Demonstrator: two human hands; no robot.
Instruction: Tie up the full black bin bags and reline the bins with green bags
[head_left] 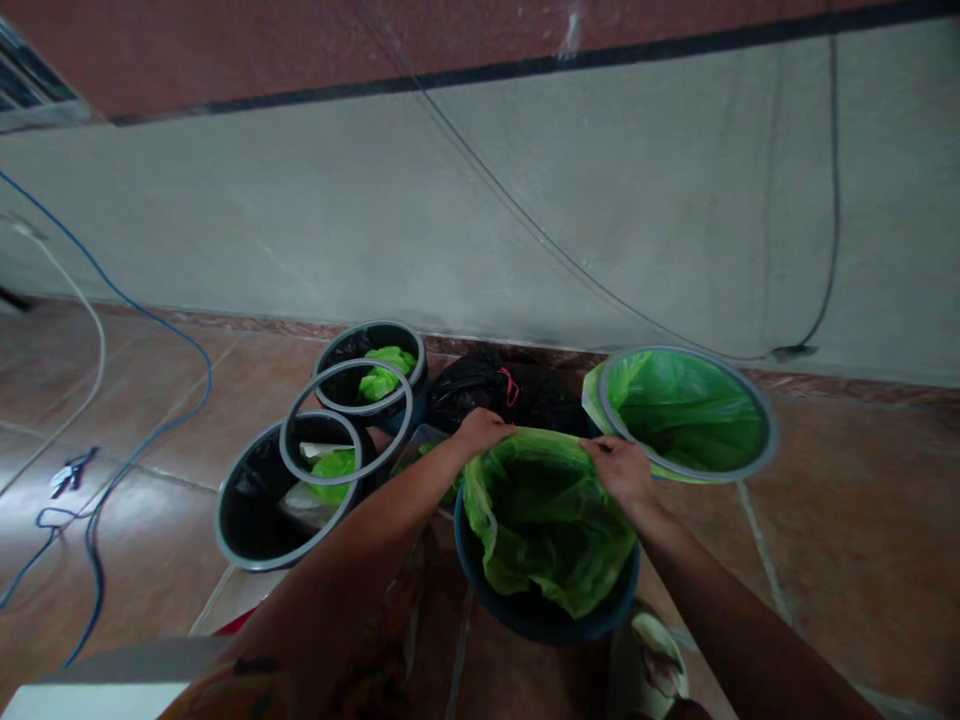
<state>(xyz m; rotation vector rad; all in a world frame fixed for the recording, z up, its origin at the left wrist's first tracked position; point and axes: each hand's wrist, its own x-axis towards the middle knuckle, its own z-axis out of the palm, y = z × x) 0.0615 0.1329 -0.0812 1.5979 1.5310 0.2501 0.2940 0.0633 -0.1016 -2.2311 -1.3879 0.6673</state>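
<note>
A green bin liner (555, 510) hangs inside a dark blue trash bin (547, 628) on the floor in front of me. My left hand (484, 432) pinches the liner's far edge at its left side. Farther right along that same edge, my right hand (619, 468) grips the plastic too. Between my hands the edge is stretched taut across the bin's far rim. On the near side the liner sags loosely inside the bin, leaving the rim bare there.
Right of me stands a bin with a green liner under a grey ring (766, 440). To the left are two black-lined bins (259, 560) holding green plastic, a loose grey ring (285, 440) resting across them. A black garbage bag (465, 385) sits by the wall. Cables (206, 365) and keys (71, 475) lie left.
</note>
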